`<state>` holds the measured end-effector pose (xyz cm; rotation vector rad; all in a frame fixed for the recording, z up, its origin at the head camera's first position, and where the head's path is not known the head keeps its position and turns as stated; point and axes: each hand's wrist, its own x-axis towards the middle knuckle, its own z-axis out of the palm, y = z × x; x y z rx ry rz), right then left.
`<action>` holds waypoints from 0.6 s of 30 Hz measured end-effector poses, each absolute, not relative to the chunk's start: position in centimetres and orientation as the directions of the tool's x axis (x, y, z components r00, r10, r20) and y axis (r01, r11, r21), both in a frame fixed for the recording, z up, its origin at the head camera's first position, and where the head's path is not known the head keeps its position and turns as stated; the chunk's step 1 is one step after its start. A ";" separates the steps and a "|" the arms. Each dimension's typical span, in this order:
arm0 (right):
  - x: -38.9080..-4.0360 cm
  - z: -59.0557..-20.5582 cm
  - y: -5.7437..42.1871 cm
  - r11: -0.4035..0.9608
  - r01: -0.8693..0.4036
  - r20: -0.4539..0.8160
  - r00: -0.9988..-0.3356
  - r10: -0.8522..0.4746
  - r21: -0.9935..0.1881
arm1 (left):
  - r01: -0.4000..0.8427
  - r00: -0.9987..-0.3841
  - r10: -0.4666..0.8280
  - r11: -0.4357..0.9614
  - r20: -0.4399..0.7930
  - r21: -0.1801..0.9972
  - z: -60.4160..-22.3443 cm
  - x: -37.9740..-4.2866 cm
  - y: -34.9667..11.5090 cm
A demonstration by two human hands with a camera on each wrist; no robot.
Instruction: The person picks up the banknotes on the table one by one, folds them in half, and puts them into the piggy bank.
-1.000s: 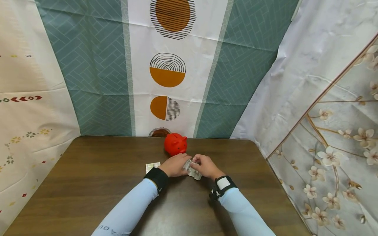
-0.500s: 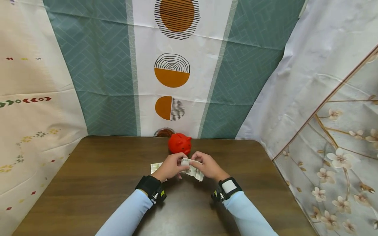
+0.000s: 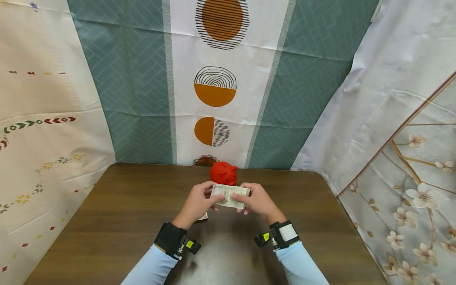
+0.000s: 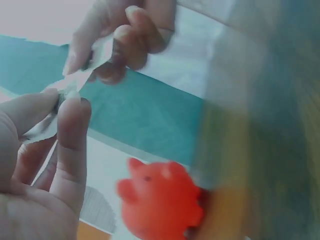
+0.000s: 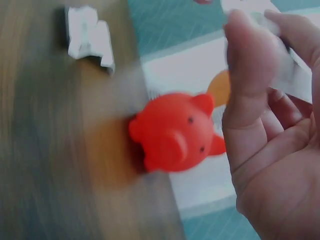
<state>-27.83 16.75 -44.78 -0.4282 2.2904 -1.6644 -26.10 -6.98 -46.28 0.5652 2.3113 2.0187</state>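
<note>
My left hand (image 3: pixel 196 204) and right hand (image 3: pixel 261 202) both pinch a creased banknote (image 3: pixel 233 190), one at each end. Both thumbs lie on its near face, with fingers behind it. It is stretched out between the hands, in front of a red piggy bank (image 3: pixel 223 173). In the left wrist view, the note appears edge-on and bent between the fingertips. A second creased banknote (image 5: pixel 89 36) lies on the table; in the head view my left hand hides most of it.
The brown wooden table (image 3: pixel 135 221) reaches back to a hanging cloth (image 3: pixel 139 99) with a teal and white pattern. Another cloth with printed flowers (image 3: pixel 424 198) hangs on the right. The piggy bank stands near the table's back edge.
The banknote was low and crumpled near the table; now it is raised and spread flatter. My left hand has shifted from over it to its left end. The head view has turned slightly left.
</note>
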 end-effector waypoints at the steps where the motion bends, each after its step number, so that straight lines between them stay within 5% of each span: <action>1: -27.6 -44.6 16.6 0.275 -0.077 -0.036 -0.923 -0.384 -0.958 | 0.257 -0.935 0.279 0.099 0.221 0.961 -45.9 -25.9 -7.1; 8: -25.7 -43.9 15.9 0.133 -0.076 0.030 -0.947 -0.319 -0.988 | 0.253 -0.942 0.258 0.130 0.214 0.959 -44.4 -24.2 -7.7; 18: -22.9 -41.7 16.3 -0.003 -0.149 0.144 -0.944 -0.297 -0.989 | 0.194 -0.956 0.223 -0.002 0.190 0.981 -41.8 -22.0 -8.5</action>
